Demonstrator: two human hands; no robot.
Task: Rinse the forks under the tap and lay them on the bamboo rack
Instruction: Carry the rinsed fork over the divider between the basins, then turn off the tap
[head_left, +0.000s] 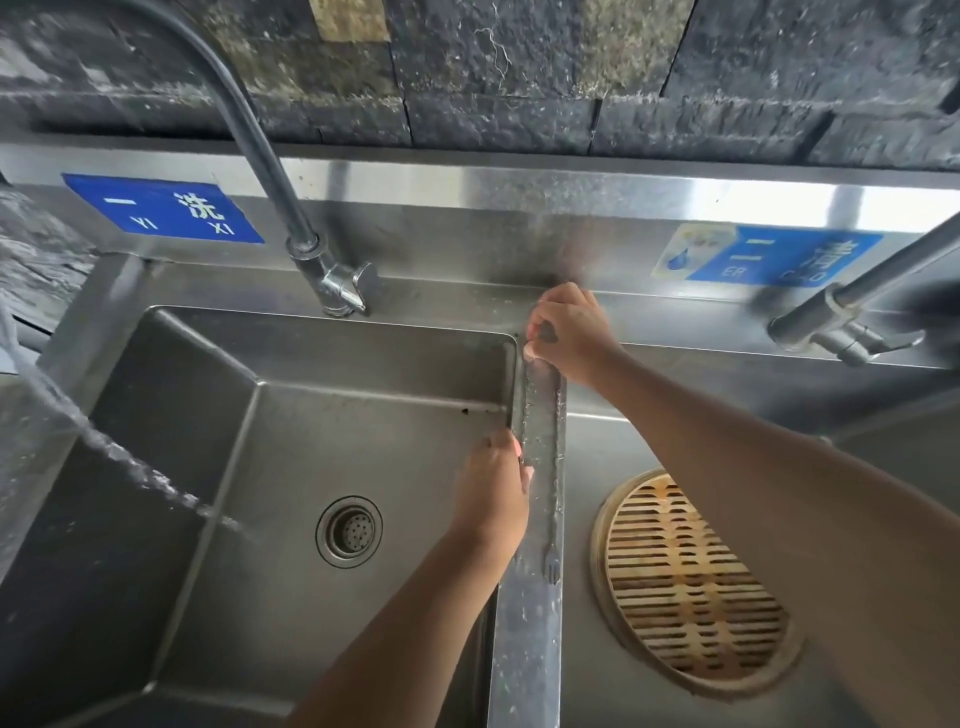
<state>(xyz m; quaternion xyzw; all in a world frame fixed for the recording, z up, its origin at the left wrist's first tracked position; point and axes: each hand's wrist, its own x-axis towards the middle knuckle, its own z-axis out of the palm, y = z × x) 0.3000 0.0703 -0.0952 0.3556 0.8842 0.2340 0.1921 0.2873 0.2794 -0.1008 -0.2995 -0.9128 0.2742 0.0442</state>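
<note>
Pinching at the far end of the steel divider (524, 649), the right hand (569, 330) has thumb and forefinger closed on the tip of the left fork (525, 405). This is a long, thin fork lying along the divider's inner edge, right at the lip of the left basin (171, 364).

The left hand (493, 486) sits at the near end of the same fork with its fingers curled toward it. Its back faces the camera, so I cannot tell whether it actually grips the fork.

The right fork (556, 493) lies free along the divider's outer edge, its tines pointing toward the person.

The main risk is slippage. The divider is narrow, wet and speckled with droplets, and both forks are slender.

- **Left fork:** a weak two-finger pinch on one end could let it pivot and slide into the basin, toward the drain strainer (349, 531).
- **Right fork:** a sleeve or forearm brushing past could roll it off the other side.

The water stream (130, 462) falls at the far left of the basin, well apart from both forks. Each fork therefore needs a carry across open sink, and a loose hold there is most likely to fail.

The round bamboo rack (691, 582) waits just beside the divider on the right, under the right forearm. Its slots are wide, so a thin fork laid along them rather than across could drop through.
</note>
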